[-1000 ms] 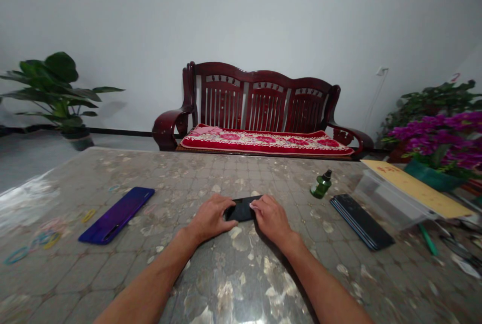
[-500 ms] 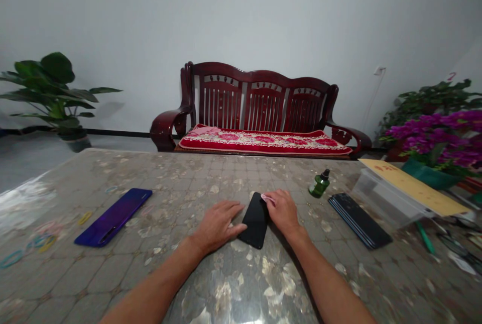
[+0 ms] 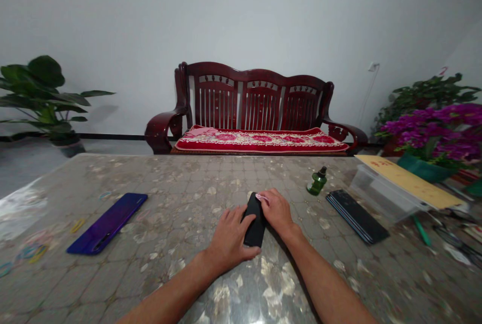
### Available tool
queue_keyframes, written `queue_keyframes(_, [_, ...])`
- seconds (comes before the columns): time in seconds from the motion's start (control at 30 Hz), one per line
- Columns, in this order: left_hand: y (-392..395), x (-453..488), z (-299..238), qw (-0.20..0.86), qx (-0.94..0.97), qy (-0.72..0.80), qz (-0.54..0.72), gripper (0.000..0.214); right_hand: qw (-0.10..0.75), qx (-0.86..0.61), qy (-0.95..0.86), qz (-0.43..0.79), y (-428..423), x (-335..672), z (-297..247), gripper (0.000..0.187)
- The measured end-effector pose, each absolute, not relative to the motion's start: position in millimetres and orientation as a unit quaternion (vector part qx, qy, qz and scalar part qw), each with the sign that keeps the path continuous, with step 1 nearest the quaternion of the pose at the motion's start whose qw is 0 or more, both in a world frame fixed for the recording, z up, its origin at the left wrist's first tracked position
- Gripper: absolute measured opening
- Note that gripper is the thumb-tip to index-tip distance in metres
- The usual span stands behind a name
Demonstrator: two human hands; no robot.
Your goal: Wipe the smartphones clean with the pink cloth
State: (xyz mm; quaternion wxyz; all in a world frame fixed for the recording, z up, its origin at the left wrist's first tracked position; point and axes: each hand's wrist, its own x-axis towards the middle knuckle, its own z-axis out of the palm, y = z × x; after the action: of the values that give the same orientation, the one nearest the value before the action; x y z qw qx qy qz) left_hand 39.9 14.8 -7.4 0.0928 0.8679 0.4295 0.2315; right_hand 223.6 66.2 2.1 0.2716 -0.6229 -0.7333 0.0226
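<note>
A black phone (image 3: 257,231) lies on the table in front of me, slightly tilted in view. My left hand (image 3: 229,237) holds it from the left: fingers rest along its side and over its face, and the thumb lies at its near end. At the phone's far right corner, my right hand (image 3: 277,212) pinches a small pink cloth (image 3: 261,197) against the surface. The cloth is mostly covered by the fingers. To the right of that hand stands a green spray bottle (image 3: 317,182) with a black top.
A purple-blue phone (image 3: 107,224) lies left, near coloured rings (image 3: 33,251). On the right are a stack of dark phones (image 3: 357,217), a clear plastic box (image 3: 384,196) under a yellow envelope (image 3: 408,178), and purple flowers (image 3: 437,130). A wooden bench (image 3: 261,103) stands beyond the table.
My left hand has shifted right and closed over the phone's left side and near end. My right hand stays at the far corner with the cloth. The view has turned slightly.
</note>
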Motion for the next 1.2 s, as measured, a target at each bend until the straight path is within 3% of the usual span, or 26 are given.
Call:
queue_keyframes(0.17, [17, 30, -2, 0.108, 0.856, 0.458, 0.211, 0.056, 0.266, -0.637, -0.723, 0.008, 66, 227, 1, 0.022])
queue_keyframes(0.63, [50, -5, -9, 0.176, 0.829, 0.484, 0.219, 0.053, 0.221, -0.593, -0.773, -0.041, 62, 221, 6, 0.023])
queue_keyframes(0.77, [51, -8, -8, 0.161, 0.847, 0.460, 0.211, 0.051, 0.225, -0.528, -0.819, -0.013, 57, 209, 8, 0.022])
queue_keyframes(1.03, [50, -7, 2, 0.087, 0.876, 0.448, 0.152, 0.035, 0.225, -0.614, -0.756, -0.032, 70, 227, 3, 0.024])
queue_keyframes(1.2, [44, 1, 6, 0.058, 0.897, 0.422, 0.122, 0.026, 0.227, -0.578, -0.784, -0.027, 64, 218, 0, 0.025])
